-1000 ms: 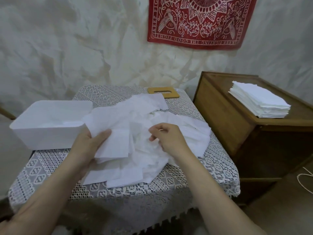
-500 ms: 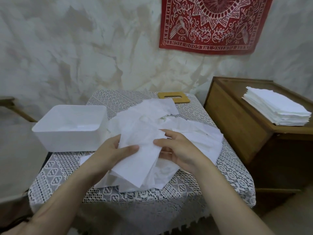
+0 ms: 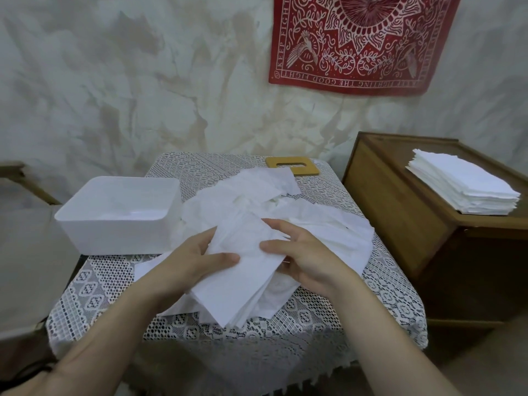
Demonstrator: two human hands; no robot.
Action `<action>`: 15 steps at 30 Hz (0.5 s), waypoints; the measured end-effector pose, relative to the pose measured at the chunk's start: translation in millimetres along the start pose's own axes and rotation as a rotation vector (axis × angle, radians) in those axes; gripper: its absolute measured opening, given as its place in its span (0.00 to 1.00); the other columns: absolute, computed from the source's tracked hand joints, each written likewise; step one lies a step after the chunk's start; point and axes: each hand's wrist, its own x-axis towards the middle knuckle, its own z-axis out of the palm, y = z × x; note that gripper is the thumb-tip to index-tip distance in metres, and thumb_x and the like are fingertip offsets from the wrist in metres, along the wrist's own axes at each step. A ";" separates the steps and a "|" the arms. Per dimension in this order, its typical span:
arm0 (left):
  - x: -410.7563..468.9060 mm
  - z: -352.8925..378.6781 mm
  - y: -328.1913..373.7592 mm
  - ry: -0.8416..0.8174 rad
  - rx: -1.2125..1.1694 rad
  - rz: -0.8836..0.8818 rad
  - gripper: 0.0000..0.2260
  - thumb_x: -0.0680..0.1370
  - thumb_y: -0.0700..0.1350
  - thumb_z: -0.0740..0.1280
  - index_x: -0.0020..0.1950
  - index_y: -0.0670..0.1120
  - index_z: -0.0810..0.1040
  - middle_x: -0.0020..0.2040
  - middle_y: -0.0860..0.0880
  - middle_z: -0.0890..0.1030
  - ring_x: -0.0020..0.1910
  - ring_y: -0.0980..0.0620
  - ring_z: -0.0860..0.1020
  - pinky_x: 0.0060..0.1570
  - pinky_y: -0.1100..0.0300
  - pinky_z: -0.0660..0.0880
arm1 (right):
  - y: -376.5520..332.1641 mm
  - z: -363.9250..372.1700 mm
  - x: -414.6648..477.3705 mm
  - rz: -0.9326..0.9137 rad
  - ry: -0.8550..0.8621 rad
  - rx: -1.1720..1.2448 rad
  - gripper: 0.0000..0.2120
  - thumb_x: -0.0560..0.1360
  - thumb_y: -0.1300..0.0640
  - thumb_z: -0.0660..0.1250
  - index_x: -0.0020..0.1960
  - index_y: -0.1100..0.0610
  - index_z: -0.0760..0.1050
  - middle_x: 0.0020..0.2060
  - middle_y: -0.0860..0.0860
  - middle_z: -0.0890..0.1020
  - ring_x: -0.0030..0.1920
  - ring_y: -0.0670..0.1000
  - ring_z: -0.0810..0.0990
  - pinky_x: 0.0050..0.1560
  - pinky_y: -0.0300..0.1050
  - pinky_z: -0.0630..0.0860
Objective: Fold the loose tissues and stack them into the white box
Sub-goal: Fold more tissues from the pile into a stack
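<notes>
A heap of loose white tissues [image 3: 323,227] lies crumpled across the middle of the lace-covered table [image 3: 371,304]. On top, nearest me, is one flatter tissue [image 3: 243,278], gripped on both sides. My left hand [image 3: 188,264] pinches its left edge, thumb on top. My right hand [image 3: 305,258] holds its right edge, fingers over it. The white box [image 3: 114,232] stands open at the table's left; what lies inside is unclear.
A wooden lid with a slot [image 3: 293,165] lies at the table's far edge. To the right stands a wooden cabinet [image 3: 400,221] with a neat stack of folded tissues [image 3: 465,187] on top. A wooden frame [image 3: 17,175] shows at far left.
Both hands have come together on one tissue and drawn it flat over the heap toward me; one second ago the right hand was picking at the pile's middle. The view shifted.
</notes>
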 end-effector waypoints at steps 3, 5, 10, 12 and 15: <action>3.5 -3.7 -4.2 0.055 -0.056 -0.005 0.19 0.73 0.44 0.76 0.63 0.48 0.81 0.57 0.45 0.87 0.54 0.44 0.86 0.50 0.53 0.81 | 5.5 -2.8 6.2 -0.086 0.149 -0.030 0.22 0.74 0.64 0.75 0.65 0.50 0.79 0.61 0.59 0.82 0.59 0.57 0.84 0.56 0.51 0.83; 7.3 -5.1 -7.4 0.133 -0.177 0.001 0.21 0.70 0.44 0.80 0.61 0.48 0.82 0.57 0.43 0.87 0.53 0.44 0.86 0.50 0.53 0.83 | 9.7 -5.3 8.9 -0.153 0.259 0.011 0.28 0.68 0.57 0.80 0.64 0.41 0.78 0.64 0.60 0.80 0.67 0.59 0.79 0.60 0.57 0.82; 12.2 10.8 -11.1 0.279 -0.311 0.119 0.21 0.70 0.41 0.74 0.63 0.46 0.80 0.57 0.46 0.87 0.55 0.45 0.86 0.48 0.52 0.84 | 13.5 -11.2 -5.4 -0.220 0.266 -0.044 0.24 0.76 0.65 0.73 0.68 0.46 0.74 0.55 0.56 0.86 0.57 0.60 0.85 0.60 0.64 0.80; 14.2 16.2 -15.0 0.308 -0.294 0.151 0.20 0.71 0.41 0.76 0.62 0.45 0.80 0.56 0.45 0.87 0.56 0.42 0.85 0.50 0.50 0.84 | 13.9 -15.2 -15.9 -0.220 0.240 -0.149 0.21 0.76 0.65 0.73 0.66 0.52 0.74 0.53 0.55 0.87 0.55 0.58 0.86 0.59 0.63 0.81; 15.1 23.0 -23.4 0.317 -0.174 0.184 0.19 0.70 0.47 0.79 0.59 0.48 0.81 0.56 0.44 0.86 0.58 0.39 0.84 0.58 0.39 0.80 | 17.4 -24.1 -24.7 -0.223 0.253 -0.240 0.19 0.75 0.65 0.74 0.63 0.53 0.76 0.53 0.52 0.87 0.54 0.54 0.86 0.56 0.55 0.83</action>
